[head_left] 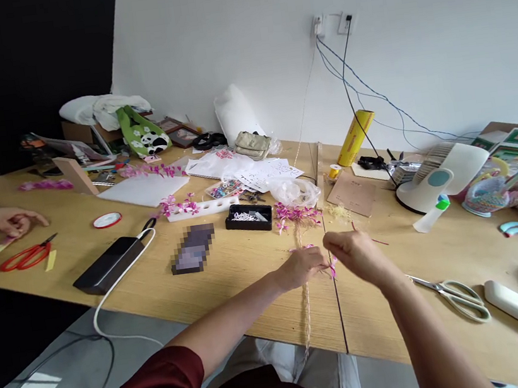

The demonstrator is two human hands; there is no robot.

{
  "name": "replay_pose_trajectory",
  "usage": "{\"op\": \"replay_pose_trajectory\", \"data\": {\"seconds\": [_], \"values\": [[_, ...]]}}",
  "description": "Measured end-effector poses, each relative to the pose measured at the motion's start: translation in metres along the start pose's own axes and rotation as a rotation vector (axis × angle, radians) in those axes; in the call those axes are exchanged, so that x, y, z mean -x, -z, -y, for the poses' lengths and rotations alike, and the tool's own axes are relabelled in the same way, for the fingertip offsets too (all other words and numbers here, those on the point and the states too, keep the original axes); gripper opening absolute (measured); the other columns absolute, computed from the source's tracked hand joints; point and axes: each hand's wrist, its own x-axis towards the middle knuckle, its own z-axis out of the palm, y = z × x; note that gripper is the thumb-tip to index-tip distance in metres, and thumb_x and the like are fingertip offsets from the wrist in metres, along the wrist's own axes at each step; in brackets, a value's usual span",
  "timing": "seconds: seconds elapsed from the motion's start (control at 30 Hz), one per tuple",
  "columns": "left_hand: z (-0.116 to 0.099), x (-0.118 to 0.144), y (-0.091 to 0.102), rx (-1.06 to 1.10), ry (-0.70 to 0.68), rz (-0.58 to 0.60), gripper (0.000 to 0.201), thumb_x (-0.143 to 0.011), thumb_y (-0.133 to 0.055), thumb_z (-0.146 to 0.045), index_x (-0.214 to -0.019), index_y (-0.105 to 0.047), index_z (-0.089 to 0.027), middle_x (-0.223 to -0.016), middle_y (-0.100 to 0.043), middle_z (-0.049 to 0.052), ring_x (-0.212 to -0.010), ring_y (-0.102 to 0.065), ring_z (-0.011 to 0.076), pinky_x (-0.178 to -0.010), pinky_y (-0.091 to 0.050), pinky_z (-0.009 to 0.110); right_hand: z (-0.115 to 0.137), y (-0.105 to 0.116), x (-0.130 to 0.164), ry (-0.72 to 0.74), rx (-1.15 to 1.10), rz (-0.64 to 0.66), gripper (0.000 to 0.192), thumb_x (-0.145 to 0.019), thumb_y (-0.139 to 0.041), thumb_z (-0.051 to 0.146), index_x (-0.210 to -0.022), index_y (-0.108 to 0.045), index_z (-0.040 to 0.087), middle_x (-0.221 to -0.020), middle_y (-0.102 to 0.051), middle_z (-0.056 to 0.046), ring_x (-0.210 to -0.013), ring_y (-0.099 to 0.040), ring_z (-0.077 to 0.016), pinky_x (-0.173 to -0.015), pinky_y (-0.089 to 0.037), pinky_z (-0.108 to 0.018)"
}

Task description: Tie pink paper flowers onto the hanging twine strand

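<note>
My left hand point(300, 269) is closed around a small sprig of pink-purple flowers point(333, 266), with petals poking out past its fingers. Just to the right, my right hand point(354, 256) is pinched shut, and whatever lies between its fingertips is too small to make out. A pale braided cord point(306, 315) passes beneath my left hand and hangs over the table's front edge. Farther back on the cord sits a fuller bunch of pink flowers point(296, 213). A thin dark red strand point(380, 241) lies beyond my right hand.
A black tray of small white pieces point(249, 218), a blurred phone point(193, 248) and a black power strip point(108, 264) lie leftward. Scissors point(458, 298) and a white fan point(442, 176) stand right. Another person's hands point(9, 220) work at far left, near red scissors point(28, 255).
</note>
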Motion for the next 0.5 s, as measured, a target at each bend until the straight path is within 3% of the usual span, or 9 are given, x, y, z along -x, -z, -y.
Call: {"op": "replay_pose_trajectory", "data": {"seconds": [0.1,0.23,0.33,0.5], "values": [[-0.012,0.0,0.001,0.116,0.024,-0.086,0.013,-0.078,-0.055,-0.024,-0.075,-0.063,-0.015,-0.072,-0.057,0.004,-0.069,-0.054,0.0123,-0.066,-0.043,0.024,-0.029,-0.008,-0.001,-0.157,-0.229,-0.15,0.021,-0.08,-0.043,0.03,-0.064,-0.051,0.018,-0.055,-0.046,0.003,-0.053,-0.04,-0.0098,-0.052,-0.029,-0.02],[-0.01,-0.003,0.008,0.19,0.208,-0.435,0.013,-0.076,-0.058,-0.026,-0.071,-0.061,-0.014,-0.064,-0.052,0.001,-0.058,-0.049,0.0092,-0.058,-0.04,0.022,-0.041,-0.054,0.019,-0.331,-0.498,-0.261,0.024,-0.078,-0.046,0.035,-0.062,-0.047,0.018,-0.053,-0.039,0.005,-0.051,-0.035,-0.0092,-0.049,-0.028,-0.02],[0.001,-0.005,0.012,0.127,0.265,-0.573,0.014,-0.076,-0.058,-0.026,-0.068,-0.061,-0.014,-0.061,-0.05,0.0,-0.059,-0.048,0.0096,-0.062,-0.04,0.023,-0.024,-0.082,0.037,-0.399,-0.59,-0.299,0.025,-0.078,-0.047,0.037,-0.063,-0.049,0.017,-0.053,-0.035,0.005,-0.051,-0.032,-0.0089,-0.048,-0.026,-0.02],[0.013,-0.006,0.006,0.081,0.259,-0.6,0.012,-0.075,-0.058,-0.025,-0.07,-0.062,-0.015,-0.063,-0.052,0.001,-0.061,-0.049,0.0107,-0.061,-0.04,0.023,0.017,-0.099,0.047,-0.43,-0.535,-0.385,0.025,-0.08,-0.045,0.035,-0.064,-0.051,0.017,-0.054,-0.038,0.005,-0.053,-0.035,-0.0092,-0.051,-0.029,-0.02]]}}
